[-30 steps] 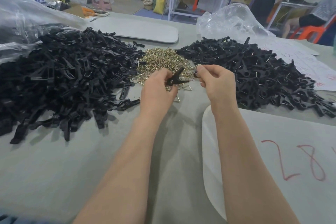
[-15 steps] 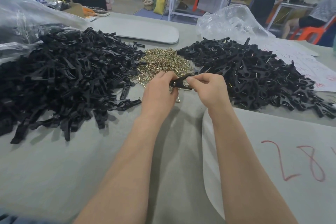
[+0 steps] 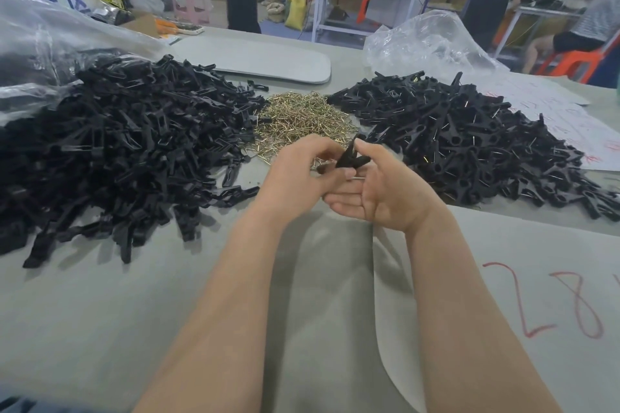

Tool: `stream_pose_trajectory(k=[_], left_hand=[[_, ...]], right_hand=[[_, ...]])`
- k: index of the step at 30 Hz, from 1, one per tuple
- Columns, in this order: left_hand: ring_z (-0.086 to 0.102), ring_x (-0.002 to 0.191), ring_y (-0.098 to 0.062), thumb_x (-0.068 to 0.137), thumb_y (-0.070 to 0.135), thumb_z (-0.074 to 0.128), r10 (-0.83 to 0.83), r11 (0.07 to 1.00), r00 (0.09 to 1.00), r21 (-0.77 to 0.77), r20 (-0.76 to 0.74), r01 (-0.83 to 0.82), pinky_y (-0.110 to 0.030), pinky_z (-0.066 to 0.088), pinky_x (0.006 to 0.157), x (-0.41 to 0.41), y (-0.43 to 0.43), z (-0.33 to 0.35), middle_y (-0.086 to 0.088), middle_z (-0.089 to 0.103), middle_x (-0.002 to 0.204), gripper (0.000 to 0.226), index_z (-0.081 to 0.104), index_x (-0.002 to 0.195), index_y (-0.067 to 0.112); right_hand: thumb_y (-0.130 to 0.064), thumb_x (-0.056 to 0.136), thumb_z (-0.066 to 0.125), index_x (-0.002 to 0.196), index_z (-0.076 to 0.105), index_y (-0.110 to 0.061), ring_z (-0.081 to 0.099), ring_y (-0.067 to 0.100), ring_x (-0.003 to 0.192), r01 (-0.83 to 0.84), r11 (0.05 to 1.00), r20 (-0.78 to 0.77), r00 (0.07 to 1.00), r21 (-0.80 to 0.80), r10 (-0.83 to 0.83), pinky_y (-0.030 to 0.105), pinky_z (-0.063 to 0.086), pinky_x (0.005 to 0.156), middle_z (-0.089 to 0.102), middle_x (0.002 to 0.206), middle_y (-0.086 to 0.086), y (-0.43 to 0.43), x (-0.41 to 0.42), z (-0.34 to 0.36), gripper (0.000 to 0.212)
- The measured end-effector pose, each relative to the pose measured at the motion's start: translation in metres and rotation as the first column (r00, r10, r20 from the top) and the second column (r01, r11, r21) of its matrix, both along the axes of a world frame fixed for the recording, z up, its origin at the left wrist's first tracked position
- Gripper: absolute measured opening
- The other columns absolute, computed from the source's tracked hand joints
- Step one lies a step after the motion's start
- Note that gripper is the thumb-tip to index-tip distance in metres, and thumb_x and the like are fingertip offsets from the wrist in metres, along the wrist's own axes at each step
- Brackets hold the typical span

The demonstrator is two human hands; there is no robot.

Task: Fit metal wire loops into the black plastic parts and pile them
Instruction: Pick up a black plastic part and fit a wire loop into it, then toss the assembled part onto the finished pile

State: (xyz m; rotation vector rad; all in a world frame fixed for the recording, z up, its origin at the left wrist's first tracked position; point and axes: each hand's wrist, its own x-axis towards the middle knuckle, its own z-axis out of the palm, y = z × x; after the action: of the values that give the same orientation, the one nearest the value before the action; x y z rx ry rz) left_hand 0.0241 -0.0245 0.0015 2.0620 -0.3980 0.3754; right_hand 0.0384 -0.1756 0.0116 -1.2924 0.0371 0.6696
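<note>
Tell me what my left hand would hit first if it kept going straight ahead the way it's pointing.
Probably the pile of wire loops, which lies just beyond the left hand, gripping a black part, along its forearm line. Height above the table is unclear, so it might pass over.

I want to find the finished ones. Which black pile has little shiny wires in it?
The right-hand black pile; thin metal bits glint among its parts. The bigger left-hand pile shows only plain black plastic.
</note>
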Motion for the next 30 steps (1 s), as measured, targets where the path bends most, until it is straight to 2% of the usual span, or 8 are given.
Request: stream_pose_trajectory(k=[7,11,17,21,24,26,28,30], left_hand=[[0.056,0.084,0.004,0.079,0.015,0.074,-0.039,0.997,0.999,-0.073,-0.010,0.038,-0.013,0.045,0.080,-0.003,-0.004,0.004,0.015,0.059,0.092,0.021,0.066,0.097,0.022],[0.060,0.087,-0.003,0.079,0.015,0.074,-0.040,0.995,0.998,-0.098,-0.047,0.035,-0.025,0.048,0.088,-0.003,-0.004,0.004,0.015,0.063,0.090,0.021,0.067,0.098,0.022],[0.064,0.094,-0.012,0.080,0.012,0.074,-0.072,0.987,0.995,-0.148,-0.069,0.061,-0.036,0.049,0.094,-0.003,-0.005,0.003,0.001,0.070,0.093,0.020,0.067,0.098,0.019],[0.063,0.092,-0.001,0.082,0.014,0.072,-0.078,0.981,0.993,-0.186,-0.088,0.060,-0.019,0.049,0.089,-0.001,-0.003,0.003,0.012,0.069,0.092,0.017,0.065,0.094,0.025],[0.063,0.085,-0.007,0.083,0.021,0.071,0.012,0.990,0.993,-0.137,-0.115,-0.027,-0.020,0.049,0.079,0.000,-0.003,0.000,0.011,0.066,0.085,0.013,0.060,0.088,0.026],[0.061,0.083,-0.015,0.084,0.020,0.070,0.075,0.997,0.984,0.008,-0.162,-0.074,-0.029,0.050,0.079,0.002,-0.004,-0.003,0.007,0.065,0.086,0.014,0.058,0.091,0.023],[0.060,0.089,-0.019,0.085,0.016,0.068,0.076,0.992,0.981,0.109,-0.176,-0.057,-0.033,0.048,0.086,0.004,-0.005,-0.007,0.000,0.065,0.095,0.018,0.060,0.101,0.017],[0.057,0.102,-0.019,0.086,0.018,0.067,0.072,0.993,0.983,0.103,-0.168,-0.055,-0.030,0.044,0.094,0.005,-0.006,-0.008,-0.004,0.059,0.115,0.037,0.056,0.122,0.017]], right_hand=[[-0.040,0.093,0.047,0.088,0.063,-0.006,0.070,0.015,0.058,0.104,0.994,0.083,0.991,0.035,-0.107,0.021,0.055,0.051,0.070,0.061,0.007,0.008,0.003,-0.005,0.038],[-0.038,0.094,0.046,0.089,0.062,-0.007,0.069,0.013,0.056,0.107,0.994,0.108,0.988,0.036,-0.110,0.019,0.053,0.049,0.069,0.060,0.005,0.010,0.004,-0.007,0.035],[-0.036,0.094,0.047,0.085,0.061,-0.009,0.067,0.011,0.054,0.134,0.991,0.120,0.983,0.031,-0.137,0.019,0.053,0.049,0.068,0.058,0.003,0.012,0.005,-0.010,0.032],[-0.057,0.077,0.056,0.089,0.063,-0.011,0.071,0.013,0.065,0.109,0.993,0.116,0.987,0.041,-0.113,0.022,0.055,0.055,0.072,0.068,0.004,0.010,0.004,-0.008,0.048],[-0.068,0.075,0.055,0.094,0.063,-0.013,0.069,0.012,0.060,0.276,0.951,0.204,0.948,-0.139,-0.245,0.021,0.054,0.053,0.073,0.074,0.004,0.007,0.007,-0.005,0.059],[-0.053,0.085,0.060,0.104,0.064,-0.014,0.058,0.005,0.048,0.399,0.884,0.384,0.877,-0.246,-0.289,0.018,0.048,0.048,0.069,0.076,0.002,0.006,0.009,-0.007,0.043],[-0.023,0.090,0.062,0.113,0.062,-0.007,0.047,0.002,0.041,0.416,0.862,0.532,0.818,-0.290,-0.216,0.015,0.041,0.043,0.061,0.071,0.002,0.009,0.010,-0.009,0.028],[-0.006,0.089,0.060,0.112,0.061,0.002,0.049,0.001,0.041,0.557,0.803,0.642,0.698,-0.210,-0.317,0.015,0.043,0.044,0.060,0.067,0.001,0.012,0.012,-0.008,0.024]])
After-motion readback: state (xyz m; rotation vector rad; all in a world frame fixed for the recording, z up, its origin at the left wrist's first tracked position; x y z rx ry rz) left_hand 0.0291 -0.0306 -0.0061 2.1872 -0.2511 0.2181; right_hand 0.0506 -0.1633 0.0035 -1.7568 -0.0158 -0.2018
